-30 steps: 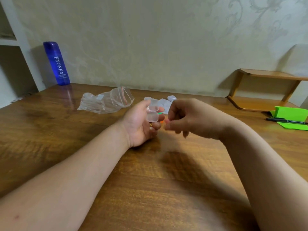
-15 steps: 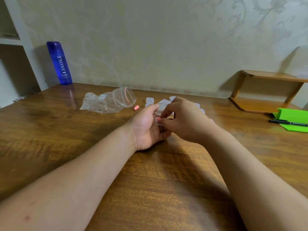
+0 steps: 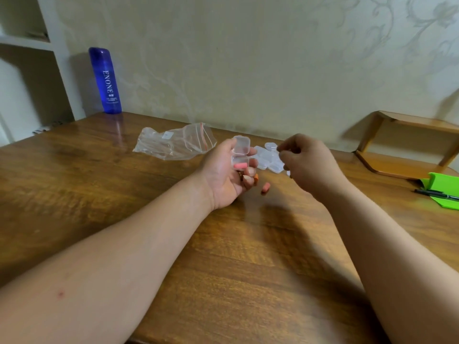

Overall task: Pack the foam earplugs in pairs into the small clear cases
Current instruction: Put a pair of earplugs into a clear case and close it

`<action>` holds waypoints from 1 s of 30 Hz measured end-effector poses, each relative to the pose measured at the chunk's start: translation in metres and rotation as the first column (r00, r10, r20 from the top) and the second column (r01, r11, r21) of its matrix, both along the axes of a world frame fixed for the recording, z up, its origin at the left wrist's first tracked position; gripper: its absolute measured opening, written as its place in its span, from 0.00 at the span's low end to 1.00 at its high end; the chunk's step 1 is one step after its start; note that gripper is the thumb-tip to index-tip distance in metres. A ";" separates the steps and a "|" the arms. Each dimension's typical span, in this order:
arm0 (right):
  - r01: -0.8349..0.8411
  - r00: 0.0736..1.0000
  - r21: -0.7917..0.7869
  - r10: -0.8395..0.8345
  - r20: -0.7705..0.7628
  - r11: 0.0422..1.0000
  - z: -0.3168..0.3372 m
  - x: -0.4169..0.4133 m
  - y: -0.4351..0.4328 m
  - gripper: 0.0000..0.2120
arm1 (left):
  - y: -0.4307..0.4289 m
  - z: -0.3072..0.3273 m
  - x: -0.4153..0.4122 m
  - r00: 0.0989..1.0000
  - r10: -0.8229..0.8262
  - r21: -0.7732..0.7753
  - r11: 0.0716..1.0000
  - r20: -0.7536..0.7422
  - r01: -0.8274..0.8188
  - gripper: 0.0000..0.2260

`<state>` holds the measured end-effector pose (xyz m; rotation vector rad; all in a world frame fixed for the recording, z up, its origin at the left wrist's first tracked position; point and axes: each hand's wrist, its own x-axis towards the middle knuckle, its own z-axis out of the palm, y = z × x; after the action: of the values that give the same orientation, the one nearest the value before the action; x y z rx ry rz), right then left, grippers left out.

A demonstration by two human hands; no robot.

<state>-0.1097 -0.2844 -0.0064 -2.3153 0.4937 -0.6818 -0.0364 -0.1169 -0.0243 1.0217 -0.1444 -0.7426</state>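
Step in hand: filling of open clear case (image 3: 240, 155), gripped in left hand (image 3: 223, 177), one pink earplug (image 3: 240, 166) inside. Right hand (image 3: 308, 167) curled beside, any hold indiscernible. Next, by judgement: pinch of loose earplug (image 3: 265, 188) off tabletop (image 3: 149, 219), seating, lid closure. Open room nearside, edges well apart; spare cases (image 3: 270, 162) crowded behind.

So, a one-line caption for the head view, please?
Left hand holds an open clear case with one pink earplug inside; right hand hovers beside it.

Cobalt-blue bottle (image 3: 105, 80), pink earplug (image 3: 240, 166), bright green stand (image 3: 444, 186), wood-grain brown table (image 3: 99, 184)
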 end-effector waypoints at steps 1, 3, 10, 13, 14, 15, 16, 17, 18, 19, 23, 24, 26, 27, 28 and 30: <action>-0.012 0.996 -0.038 0.009 -0.088 0.999 0.001 0.004 0.001 0.07 | 0.001 0.000 0.001 1.000 0.021 -0.017 1.000 -0.004 -0.021 0.17; -0.049 0.965 -0.079 0.027 -0.260 0.996 0.001 0.012 0.007 0.04 | 0.003 0.000 0.003 0.998 0.055 -0.045 0.997 -0.020 -0.056 0.17; -0.066 0.890 -0.241 -0.052 -0.452 0.968 -0.018 0.016 0.020 0.11 | 0.003 0.002 0.002 0.998 0.061 -0.050 0.997 -0.031 -0.063 0.17; -0.069 0.909 -0.193 -0.018 -0.417 0.979 -0.022 0.012 0.023 0.04 | 0.005 -0.002 0.003 0.997 0.064 -0.028 0.997 -0.033 -0.065 0.17; -0.048 0.927 -0.174 -0.021 -0.375 0.984 -0.023 0.010 0.023 0.04 | 0.005 -0.003 0.003 0.998 0.056 -0.014 0.998 -0.029 -0.057 0.17; -0.022 0.952 -0.161 -0.029 -0.304 0.987 -0.024 0.008 0.021 0.05 | 0.004 -0.004 0.002 0.999 0.041 0.002 0.999 -0.018 -0.041 0.16; 0.003 0.978 -0.156 -0.035 -0.205 0.988 -0.023 0.007 0.018 0.06 | 0.003 -0.004 0.001 1.000 0.024 0.017 1.000 -0.003 -0.024 0.16; 0.017 0.995 -0.148 -0.031 -0.094 0.989 -0.020 0.005 0.016 0.06 | 0.002 -0.005 0.001 1.000 0.008 0.028 1.000 0.009 -0.008 0.16; 0.018 1.000 -0.130 -0.017 0.007 0.991 -0.017 0.004 0.016 0.04 | 0.001 -0.006 0.001 1.000 -0.006 0.034 0.999 0.017 0.006 0.16; 0.002 0.996 -0.104 0.008 0.088 0.995 -0.014 0.003 0.017 0.03 | 0.000 -0.008 0.001 1.000 -0.020 0.035 0.999 0.020 0.020 0.16; -0.139 0.958 -0.149 0.171 0.232 0.979 -0.007 0.001 0.032 0.04 | -0.004 -0.012 -0.001 0.996 -0.080 0.020 0.997 0.039 0.079 0.17; -0.165 0.953 -0.182 0.204 0.223 0.969 -0.007 0.000 0.035 0.05 | -0.004 -0.012 -0.003 0.995 -0.091 0.016 0.996 0.043 0.091 0.17; -0.197 0.956 -0.235 0.239 0.168 0.952 -0.008 0.000 0.037 0.06 | -0.005 -0.011 -0.007 0.992 -0.115 0.001 0.993 0.058 0.115 0.16; -0.207 0.960 -0.265 0.247 0.128 0.942 -0.009 -0.001 0.037 0.06 | -0.005 -0.011 -0.008 0.990 -0.124 -0.007 0.992 0.070 0.125 0.15; -0.216 0.964 -0.299 0.252 0.085 0.929 -0.009 -0.002 0.036 0.05 | -0.004 -0.011 -0.008 0.988 -0.131 -0.012 0.991 0.078 0.132 0.14; -0.239 0.965 -0.364 0.262 0.015 0.900 -0.010 -0.003 0.035 0.04 | -0.004 -0.011 -0.008 0.986 -0.143 -0.014 0.989 0.083 0.144 0.13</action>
<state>-0.1131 -0.2491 -0.0168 -2.6259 0.0339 -0.7656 -0.0439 -0.1205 -0.0356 1.0310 -0.2980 -0.8287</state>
